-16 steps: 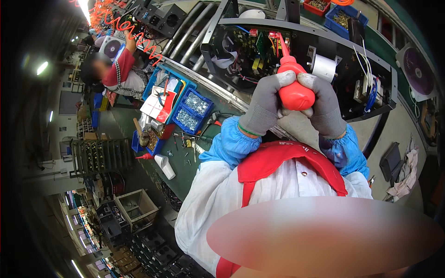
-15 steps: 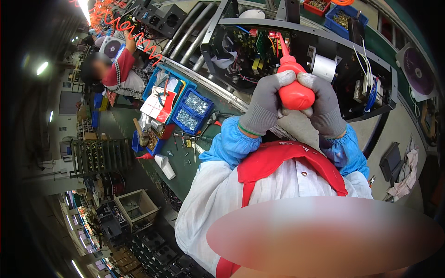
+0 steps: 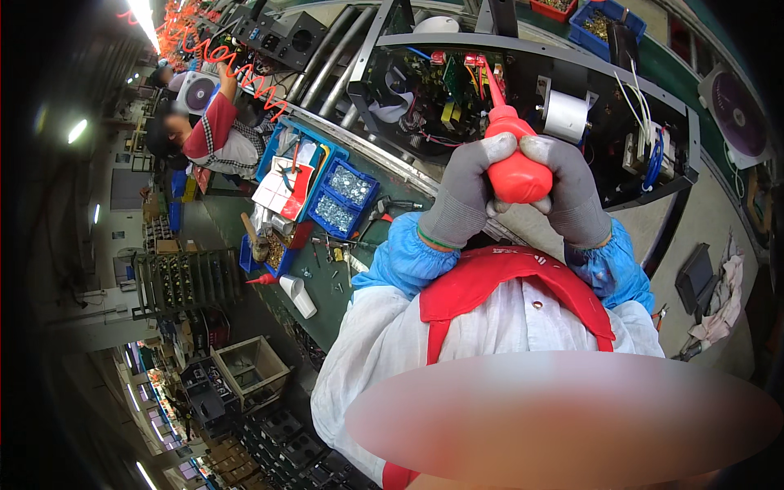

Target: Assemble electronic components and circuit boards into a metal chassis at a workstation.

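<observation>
Two gloved hands, the left hand (image 3: 467,184) and the right hand (image 3: 571,186), gripped one red squeeze bottle (image 3: 519,178), both thumbs (image 3: 501,148) pressed against its body, the other fingers mostly hidden beneath. Its long axis slanted slightly, the single nozzle (image 3: 496,91) pointing away from the wearer and a little leftward into one open black chassis (image 3: 449,38), its tip hard to make out beside two red connectors (image 3: 473,60).

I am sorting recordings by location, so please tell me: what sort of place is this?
Probably a factory assembly line: there are metal conveyor rollers, an open black case with wires inside, and a blue tray of small metal parts.
</observation>
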`<state>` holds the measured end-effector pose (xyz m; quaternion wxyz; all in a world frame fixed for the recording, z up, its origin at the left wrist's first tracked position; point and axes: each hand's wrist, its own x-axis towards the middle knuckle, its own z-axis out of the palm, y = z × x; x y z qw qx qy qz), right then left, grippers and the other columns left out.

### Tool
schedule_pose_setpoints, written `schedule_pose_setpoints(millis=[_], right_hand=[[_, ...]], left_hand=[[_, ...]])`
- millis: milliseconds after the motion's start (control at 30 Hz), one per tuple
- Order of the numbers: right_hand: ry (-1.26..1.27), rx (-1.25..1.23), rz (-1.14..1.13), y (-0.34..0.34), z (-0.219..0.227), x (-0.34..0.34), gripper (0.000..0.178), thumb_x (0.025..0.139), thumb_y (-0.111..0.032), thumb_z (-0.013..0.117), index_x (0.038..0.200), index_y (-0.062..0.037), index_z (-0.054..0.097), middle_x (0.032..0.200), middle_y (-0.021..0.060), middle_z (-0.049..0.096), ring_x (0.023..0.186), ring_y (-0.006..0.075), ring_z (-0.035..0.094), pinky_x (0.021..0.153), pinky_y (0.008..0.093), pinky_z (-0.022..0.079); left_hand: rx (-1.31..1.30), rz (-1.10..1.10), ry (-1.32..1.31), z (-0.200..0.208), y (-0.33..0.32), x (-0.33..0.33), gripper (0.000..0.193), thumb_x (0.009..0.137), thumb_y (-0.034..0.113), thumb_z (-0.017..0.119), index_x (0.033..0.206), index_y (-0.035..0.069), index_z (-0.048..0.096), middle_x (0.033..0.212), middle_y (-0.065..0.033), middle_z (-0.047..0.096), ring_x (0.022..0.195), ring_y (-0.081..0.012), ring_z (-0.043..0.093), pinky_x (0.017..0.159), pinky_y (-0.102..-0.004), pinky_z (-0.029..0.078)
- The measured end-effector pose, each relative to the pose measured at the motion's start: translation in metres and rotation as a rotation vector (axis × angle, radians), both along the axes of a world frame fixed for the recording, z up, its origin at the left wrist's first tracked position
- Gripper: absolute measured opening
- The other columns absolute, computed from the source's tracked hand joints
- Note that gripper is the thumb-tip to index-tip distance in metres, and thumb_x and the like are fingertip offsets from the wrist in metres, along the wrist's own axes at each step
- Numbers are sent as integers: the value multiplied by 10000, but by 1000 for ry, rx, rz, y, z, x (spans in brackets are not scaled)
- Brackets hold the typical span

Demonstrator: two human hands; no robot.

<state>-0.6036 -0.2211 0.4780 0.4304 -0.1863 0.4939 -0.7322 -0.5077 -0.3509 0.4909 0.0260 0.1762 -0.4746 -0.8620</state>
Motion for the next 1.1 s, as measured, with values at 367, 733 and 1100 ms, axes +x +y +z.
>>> schedule_pose_setpoints(millis=[367,733,1100], right_hand=[[89,-63,-116,13,-14,5,312,915,-323,537,808,-52,649,643,1,542,519,56,455,496,239,339],[20,-75,-36,15,-34,-14,320,918,-316,552,768,-45,635,631,4,554,494,61,436,467,254,320],[-28,-145,-4,14,-34,-20,329,924,-323,551,805,-30,643,718,53,606,623,108,558,594,264,426]], left_hand=[[-106,-96,9,-5,9,-6,432,898,396,558,977,-15,664,716,-67,654,507,-91,551,427,-217,377],[-134,-17,-23,-22,16,-13,454,931,408,517,966,-25,650,680,-92,656,437,-90,501,394,-222,355],[-163,0,-30,-21,18,-18,417,950,406,491,992,5,599,657,-38,603,450,-84,498,402,-205,352]])
